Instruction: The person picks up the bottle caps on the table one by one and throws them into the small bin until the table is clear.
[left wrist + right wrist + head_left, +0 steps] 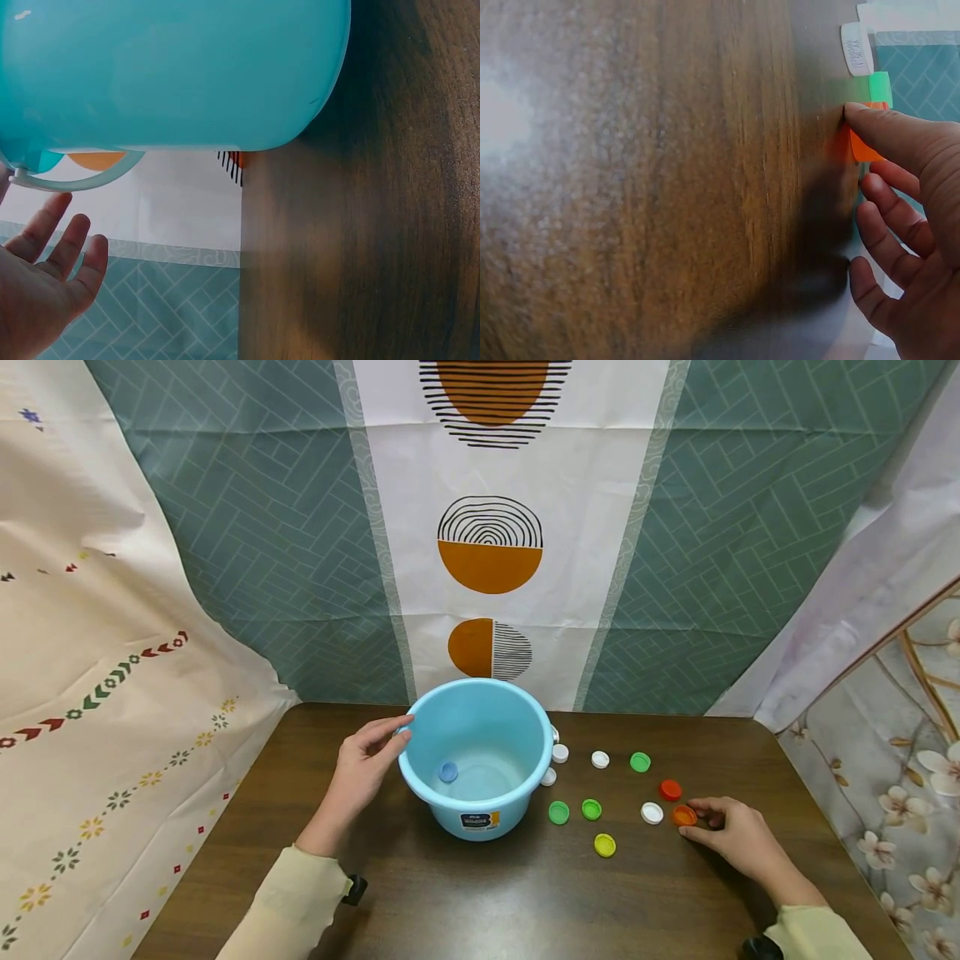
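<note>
A light blue plastic bucket (442, 817) stands on the table, with a blue bottle cap (447, 772) on its inside bottom. My left hand (366, 758) grips the bucket's left rim between thumb and forefinger. In the left wrist view, the other fingers spread beside the pale handle (82, 181). Over on the right, my right hand (731, 835) has thumb and fingertips on either side of an orange cap (683, 816), pinching it at the tabletop. A red cap (671, 790) lies just behind that one, and a white cap (652, 813) lies to its left.
Between bucket and right hand, several more caps are scattered: green (558, 812), yellow (604, 845) and white (600, 760). Some white caps (559, 753) sit close against the bucket's right side. Patterned cloth (300, 527) hangs behind the brown table (480, 902).
</note>
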`<state>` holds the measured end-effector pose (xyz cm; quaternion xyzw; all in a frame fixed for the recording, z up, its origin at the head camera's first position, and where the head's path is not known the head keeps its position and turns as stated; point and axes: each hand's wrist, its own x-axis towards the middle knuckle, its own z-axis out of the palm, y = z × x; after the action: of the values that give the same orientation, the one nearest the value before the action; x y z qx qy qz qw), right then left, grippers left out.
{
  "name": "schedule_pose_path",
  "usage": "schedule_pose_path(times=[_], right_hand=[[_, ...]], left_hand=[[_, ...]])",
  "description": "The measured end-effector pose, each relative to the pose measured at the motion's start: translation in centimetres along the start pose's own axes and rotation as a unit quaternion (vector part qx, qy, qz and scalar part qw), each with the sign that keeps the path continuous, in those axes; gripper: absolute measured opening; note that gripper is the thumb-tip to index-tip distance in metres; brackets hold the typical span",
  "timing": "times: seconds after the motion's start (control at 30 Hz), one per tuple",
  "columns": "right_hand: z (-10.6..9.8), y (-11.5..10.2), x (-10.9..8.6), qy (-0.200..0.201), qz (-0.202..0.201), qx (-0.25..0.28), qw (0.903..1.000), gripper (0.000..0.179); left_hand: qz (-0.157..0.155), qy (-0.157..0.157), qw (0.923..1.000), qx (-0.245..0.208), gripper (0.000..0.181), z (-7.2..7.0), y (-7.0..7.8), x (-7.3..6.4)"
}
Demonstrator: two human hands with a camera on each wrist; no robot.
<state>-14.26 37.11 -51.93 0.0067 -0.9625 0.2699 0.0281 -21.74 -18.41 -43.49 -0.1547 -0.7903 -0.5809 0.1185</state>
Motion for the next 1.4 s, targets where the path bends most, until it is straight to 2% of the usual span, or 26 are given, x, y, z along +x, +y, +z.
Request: schedule_pose_path(times=[0.27, 0.37, 0.6, 1.07, 1.4], right_hand=[[0.0, 0.1, 0.2, -0.001, 0.000, 0.001, 1.0000, 0.046], [0.0, 0.0, 0.2, -0.001, 0.000, 0.002, 1.0000, 0.044], [0.1, 0.2, 0.2, 0.000, -0.001, 0.003, 1.0000, 0.044], [-0.8, 0.1, 0.4, -0.006, 0.025, 0.024, 0.9994, 0.050], [-1.3, -0.5, 0.7, 0.024, 0.011, 0.031, 0.9992, 0.048]], left_hand=[[0.001, -0.014, 0.9999, -0.003, 0.031, -0.1, 3.2, -0.4], [-0.002, -0.015, 0.9999, 0.001, 0.031, -0.1, 3.6, -0.5], [-0.002, -0.016, 0.9999, -0.001, 0.031, -0.1, 3.6, -0.5], [-0.004, -0.006, 0.9999, -0.007, 0.031, 0.0, 3.7, -0.5], [-0.007, -0.006, 0.9999, -0.009, 0.031, 0.0, 3.6, -0.6]])
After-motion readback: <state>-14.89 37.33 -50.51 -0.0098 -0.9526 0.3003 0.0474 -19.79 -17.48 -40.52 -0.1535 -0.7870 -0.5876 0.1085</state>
